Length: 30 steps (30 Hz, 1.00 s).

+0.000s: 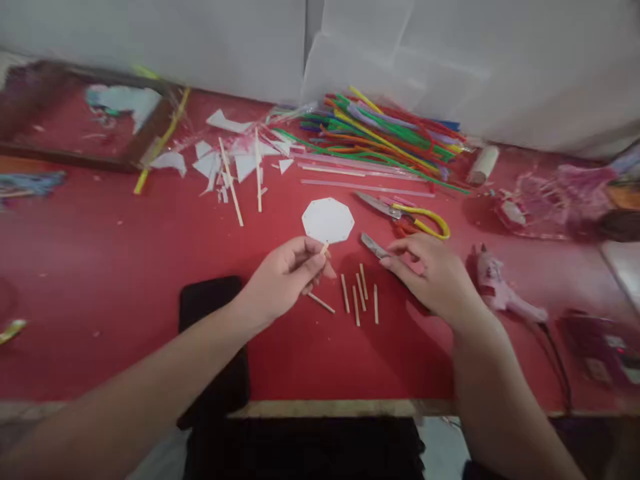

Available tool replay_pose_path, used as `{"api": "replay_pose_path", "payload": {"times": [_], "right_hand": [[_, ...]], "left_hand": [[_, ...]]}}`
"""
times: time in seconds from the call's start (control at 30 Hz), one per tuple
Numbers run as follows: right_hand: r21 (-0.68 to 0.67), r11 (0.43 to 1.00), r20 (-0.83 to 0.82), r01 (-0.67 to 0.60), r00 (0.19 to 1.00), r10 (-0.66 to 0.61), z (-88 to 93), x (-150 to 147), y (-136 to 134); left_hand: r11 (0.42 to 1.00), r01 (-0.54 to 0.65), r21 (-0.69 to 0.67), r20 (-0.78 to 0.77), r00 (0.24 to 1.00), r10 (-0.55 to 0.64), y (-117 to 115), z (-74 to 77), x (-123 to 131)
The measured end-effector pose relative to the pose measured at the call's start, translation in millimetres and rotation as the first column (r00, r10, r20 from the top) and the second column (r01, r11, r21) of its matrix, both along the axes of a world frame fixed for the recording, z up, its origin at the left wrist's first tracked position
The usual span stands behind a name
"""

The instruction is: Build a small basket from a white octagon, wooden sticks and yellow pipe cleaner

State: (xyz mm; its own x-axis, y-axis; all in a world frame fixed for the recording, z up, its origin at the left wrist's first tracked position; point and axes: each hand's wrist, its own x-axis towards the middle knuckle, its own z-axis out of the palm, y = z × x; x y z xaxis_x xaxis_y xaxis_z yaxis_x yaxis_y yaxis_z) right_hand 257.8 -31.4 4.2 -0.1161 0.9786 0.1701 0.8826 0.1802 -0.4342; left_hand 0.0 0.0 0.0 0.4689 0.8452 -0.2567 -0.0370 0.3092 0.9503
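My left hand is closed, pinching a short wooden stick between thumb and fingers, just below the white octagonal card. My right hand has thumb and forefinger closed on a utility knife, its blade pointing up and left; the palm hides part of the handle. Between the hands lie several short cut sticks, with another stick slanting under my left hand. Yellow-handled scissors rest just beyond my right hand.
Colourful pipe cleaners pile at the back. White paper scraps and two longer sticks lie back left. A pink glue gun with a cord is at right. A black phone-like slab lies under my left forearm.
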Motion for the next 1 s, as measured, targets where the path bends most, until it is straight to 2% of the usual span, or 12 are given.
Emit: {"api": "replay_pose_path", "payload": {"times": [0.1,0.2,0.4,0.53,0.7,0.77,0.9,1.0], "right_hand": [[-0.073,0.997,0.112,-0.005,0.994,0.013,-13.7,9,0],[-0.090,0.995,0.087,-0.035,0.995,0.043,-17.0,7,-2],[0.064,0.997,-0.081,0.042,0.996,-0.037,-6.6,-20,-8],[0.152,0.987,-0.140,-0.045,0.988,0.067,-6.1,-31,-11],[0.221,0.957,-0.152,-0.189,0.962,0.226,-8.5,-38,-12],[0.202,0.963,-0.123,-0.180,0.971,0.207,-11.7,-38,-10],[0.231,0.970,-0.040,-0.075,0.995,0.086,-16.2,-38,-8],[0.286,0.957,-0.089,-0.044,0.993,0.072,-11.1,-40,-9]], "left_hand": [[0.999,-0.007,0.051,0.018,1.000,0.006,-2,1.1,0],[0.994,-0.010,0.113,-0.010,1.000,0.011,-3,2.3,-1],[0.977,-0.012,0.215,-0.050,0.998,0.023,-6,4.8,-4],[0.980,-0.006,0.201,-0.038,0.999,0.014,-6,2.5,-5],[0.970,0.068,0.232,-0.091,0.995,-0.048,-6,1.4,-4],[0.971,0.073,0.227,-0.090,0.995,-0.054,-6,2.6,-4],[0.979,0.060,0.197,-0.102,0.994,-0.040,-6,4.3,-2],[0.985,0.031,0.171,-0.104,0.995,-0.014,-7,3.8,-2]]}}
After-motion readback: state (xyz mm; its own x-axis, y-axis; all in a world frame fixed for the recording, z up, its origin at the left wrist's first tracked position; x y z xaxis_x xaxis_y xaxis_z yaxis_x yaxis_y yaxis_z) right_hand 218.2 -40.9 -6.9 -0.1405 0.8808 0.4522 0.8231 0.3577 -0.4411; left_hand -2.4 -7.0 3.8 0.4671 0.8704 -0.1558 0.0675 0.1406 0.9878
